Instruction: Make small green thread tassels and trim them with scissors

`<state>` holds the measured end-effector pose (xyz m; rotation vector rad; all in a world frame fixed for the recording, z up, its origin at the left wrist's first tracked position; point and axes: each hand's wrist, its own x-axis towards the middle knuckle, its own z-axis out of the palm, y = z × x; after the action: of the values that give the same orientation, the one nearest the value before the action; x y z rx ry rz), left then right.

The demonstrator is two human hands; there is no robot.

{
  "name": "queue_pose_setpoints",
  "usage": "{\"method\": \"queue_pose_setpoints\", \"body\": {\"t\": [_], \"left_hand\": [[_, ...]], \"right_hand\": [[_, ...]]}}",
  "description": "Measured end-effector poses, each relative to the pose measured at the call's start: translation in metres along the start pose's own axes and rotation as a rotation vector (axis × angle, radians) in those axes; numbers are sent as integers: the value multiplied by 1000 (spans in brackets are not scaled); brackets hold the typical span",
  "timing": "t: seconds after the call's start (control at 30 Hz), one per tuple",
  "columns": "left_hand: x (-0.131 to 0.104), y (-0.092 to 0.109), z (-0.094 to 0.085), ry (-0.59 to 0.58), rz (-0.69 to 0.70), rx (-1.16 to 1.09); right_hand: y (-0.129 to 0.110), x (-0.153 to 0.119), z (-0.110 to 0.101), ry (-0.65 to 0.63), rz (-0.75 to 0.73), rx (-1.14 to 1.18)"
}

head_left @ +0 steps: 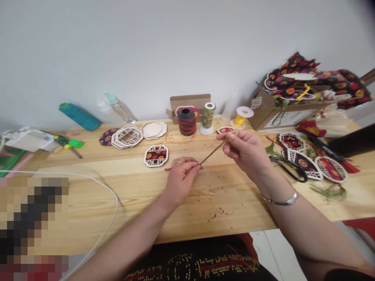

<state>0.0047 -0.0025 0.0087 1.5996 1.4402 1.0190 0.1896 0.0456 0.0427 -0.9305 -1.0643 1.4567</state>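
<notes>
A thin olive-green cord [213, 151] is stretched on a slant between my two hands above the wooden table. My left hand [183, 177] pinches its lower end, and a bit of red cord [167, 169] pokes out beside the fingers. Higher up and to the right, my right hand [244, 150] grips the other end between thumb and fingertips. Just behind my left hand lies an octagonal patterned piece with a white lattice frame [156, 156]. Beyond the hands stand a spool of dark red cord [186, 123] and a spool of olive thread [208, 117].
Black-handled scissors [293, 171] and several framed fabric pieces [331, 169] lie at the right. Behind them is a cardboard box [281, 113] heaped with patterned cloth. A yellow spool [243, 116] and bottles [120, 107] line the wall. A white cable [113, 191] curves across the left.
</notes>
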Motion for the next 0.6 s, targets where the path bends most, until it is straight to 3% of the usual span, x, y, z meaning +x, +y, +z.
{"method": "queue_pose_setpoints", "body": {"t": [0.2,0.37,0.43,0.53,0.6], "left_hand": [[0,-7,2,-18,-7,50],[-3,-1,-1,254,9,-60],[-5,4,-2,149,-99,-191],[-5,8,-3,-240,-433,-530],[-4,8,-3,-417,-585,-731]], "right_hand": [[-1,-4,4,-163,35,211],[1,-4,5,-127,-112,138],[3,-4,5,-102,-158,75],[7,-7,7,-150,-177,-41],[8,-13,10,-268,-160,-147]]}}
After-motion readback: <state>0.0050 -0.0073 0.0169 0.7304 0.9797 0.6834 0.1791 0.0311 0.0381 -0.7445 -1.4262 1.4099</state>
